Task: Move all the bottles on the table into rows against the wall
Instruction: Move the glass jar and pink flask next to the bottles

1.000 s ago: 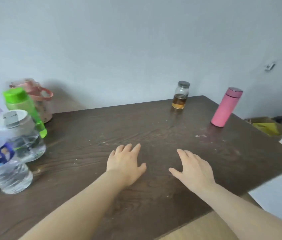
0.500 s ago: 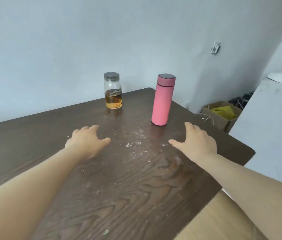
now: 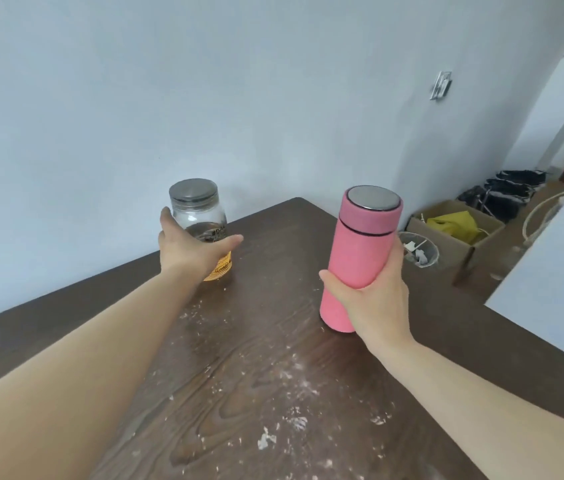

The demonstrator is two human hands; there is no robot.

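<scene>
Two bottles stand at the far end of the dark wooden surface (image 3: 273, 393), each with a hand on it. The left hand (image 3: 189, 249) wraps around a glass jar (image 3: 201, 216) with a metal lid and amber liquid low inside; the thumb and fingers curl around its lower half, and the jar sits close to the wall (image 3: 204, 81) near the surface's far edge. The right hand (image 3: 374, 299) is closed around the lower half of a pink flask (image 3: 360, 251), which tilts slightly; its base seems to touch the surface, though the hand hides part of it. White flecks dot the wood. Beyond the far corner, a cardboard box (image 3: 460, 237) sits on the floor.
</scene>
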